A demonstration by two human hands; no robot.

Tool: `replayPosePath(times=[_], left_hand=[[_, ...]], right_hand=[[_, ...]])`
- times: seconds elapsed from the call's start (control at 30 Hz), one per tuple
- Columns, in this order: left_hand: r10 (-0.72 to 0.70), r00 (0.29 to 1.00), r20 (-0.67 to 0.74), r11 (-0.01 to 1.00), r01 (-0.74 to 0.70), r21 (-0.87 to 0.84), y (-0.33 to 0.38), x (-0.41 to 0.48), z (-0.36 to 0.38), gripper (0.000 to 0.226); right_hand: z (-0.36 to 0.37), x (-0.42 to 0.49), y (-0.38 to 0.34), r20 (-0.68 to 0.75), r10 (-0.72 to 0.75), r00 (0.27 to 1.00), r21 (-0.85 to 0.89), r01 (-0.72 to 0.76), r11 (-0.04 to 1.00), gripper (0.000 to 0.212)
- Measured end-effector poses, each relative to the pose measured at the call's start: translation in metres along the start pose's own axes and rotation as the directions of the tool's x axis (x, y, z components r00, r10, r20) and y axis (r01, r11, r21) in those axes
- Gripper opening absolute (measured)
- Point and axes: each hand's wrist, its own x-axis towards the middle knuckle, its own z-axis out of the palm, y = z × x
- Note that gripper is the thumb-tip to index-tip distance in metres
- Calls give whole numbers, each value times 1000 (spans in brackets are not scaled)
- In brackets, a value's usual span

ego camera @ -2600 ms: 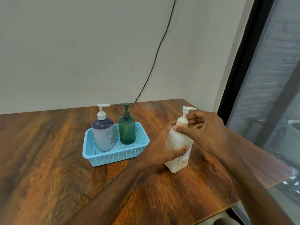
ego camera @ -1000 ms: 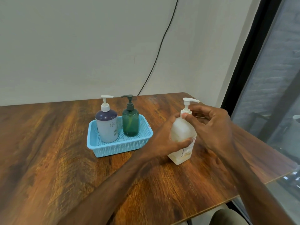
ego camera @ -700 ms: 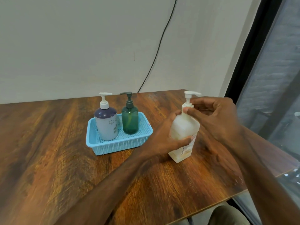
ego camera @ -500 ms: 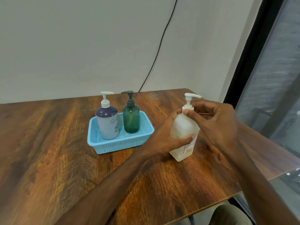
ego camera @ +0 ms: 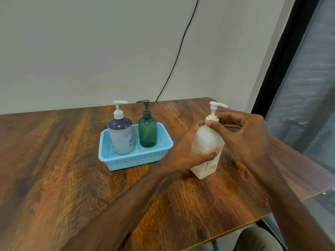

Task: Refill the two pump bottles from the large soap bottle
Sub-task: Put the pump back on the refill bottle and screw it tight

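Note:
The large soap bottle (ego camera: 206, 142), translucent white with a white pump, stands upright on the wooden table (ego camera: 54, 178) at the right. My left hand (ego camera: 186, 151) wraps around its body. My right hand (ego camera: 243, 134) pinches the white collar under the pump head between thumb and fingers. To the left, a blue plastic basket (ego camera: 134, 161) holds two pump bottles side by side: a pale grey one with a dark purple shoulder and white pump (ego camera: 121, 136), and a dark green one with a dark pump (ego camera: 147, 132). Both stand upright with pumps on.
The table's right edge and front right corner lie close to the large bottle. A dark-framed window (ego camera: 308, 87) runs along the right. A black cable (ego camera: 179, 49) hangs down the wall behind the table. My knee (ego camera: 253, 240) shows below the front edge.
Both hands stay on the large bottle throughout. My right fingers have shifted around the pump collar. The view has wandered a little; the bottle stands where it was.

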Motion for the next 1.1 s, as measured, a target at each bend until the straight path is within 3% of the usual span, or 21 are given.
replayPosePath(times=[0.3,0.5,0.67,0.8,0.93,1.1], left_hand=[[-19,1000,8,1000,19,7,0,-1,0,94],[2,1000,-4,1000,-2,-13,1,-1,0,75],[11,1000,-5,1000,-11,-26,-2,-1,0,84],[15,1000,-3,1000,-15,-27,-2,-2,0,83],[7,1000,-6,1000,-7,-1,-2,-2,0,75],[14,1000,4,1000,-14,-16,-1,-3,-1,79]], right_hand=[[14,-7,-3,-159,18,987,17,-16,1000,43],[14,-6,0,-55,85,995,16,-84,996,57],[-3,1,-3,117,69,991,87,-79,993,36],[-4,4,-4,79,48,996,37,-51,998,29],[-1,5,-5,24,33,999,-44,-32,999,39],[-5,7,-3,149,55,987,-11,-54,998,40]])
